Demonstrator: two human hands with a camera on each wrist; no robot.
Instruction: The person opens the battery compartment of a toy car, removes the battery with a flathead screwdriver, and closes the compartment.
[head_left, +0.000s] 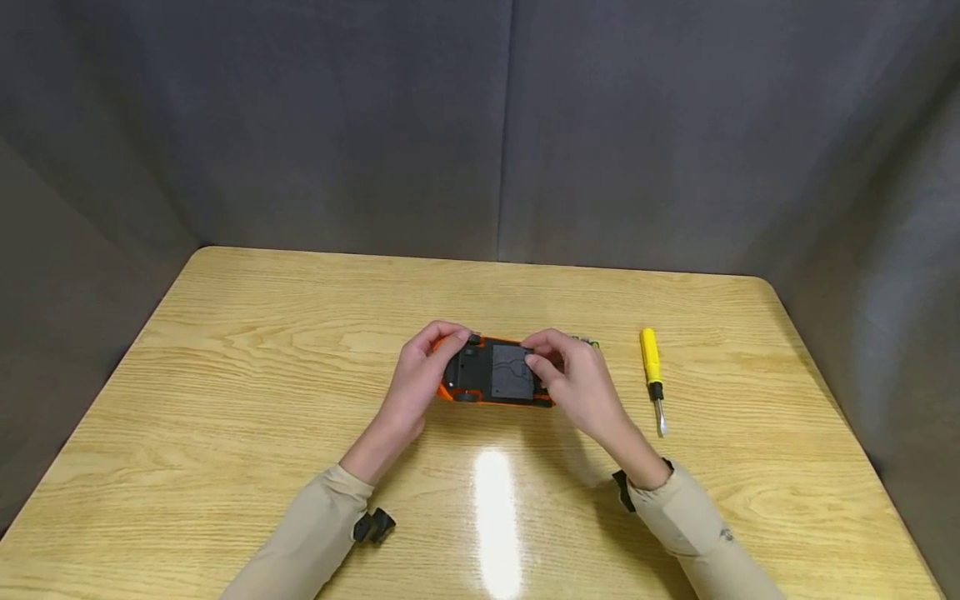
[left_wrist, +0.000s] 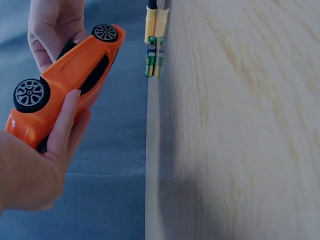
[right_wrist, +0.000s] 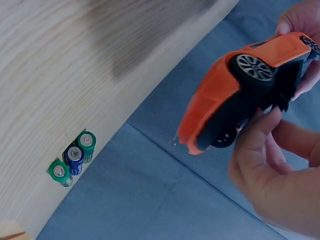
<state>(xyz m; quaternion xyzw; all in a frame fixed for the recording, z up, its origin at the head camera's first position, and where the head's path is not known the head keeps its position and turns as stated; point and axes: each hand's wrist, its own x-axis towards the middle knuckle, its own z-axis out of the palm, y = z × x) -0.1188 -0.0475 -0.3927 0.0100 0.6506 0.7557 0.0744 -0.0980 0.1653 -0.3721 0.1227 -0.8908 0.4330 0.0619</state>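
An orange toy car (left_wrist: 75, 75) is held up above the table, its black underside facing up in the head view. My left hand (head_left: 415, 375) grips one end of it, thumb on the underside and fingers along the orange body. At the other end, my right hand (head_left: 577, 379) pinches the edge of a dark grey battery cover (head_left: 512, 372) between thumb and index finger. In the right wrist view the black cover (right_wrist: 286, 95) stands tilted out from the car's underside. Part of the car's end is hidden behind the right fingers.
Two green batteries and a blue battery (right_wrist: 75, 154) stand together on the wooden table (head_left: 262, 333), partly hidden behind the right hand in the head view. To the right lies a screwdriver (head_left: 651, 358) with a yellow handle. Grey curtains (head_left: 360, 125) surround the table.
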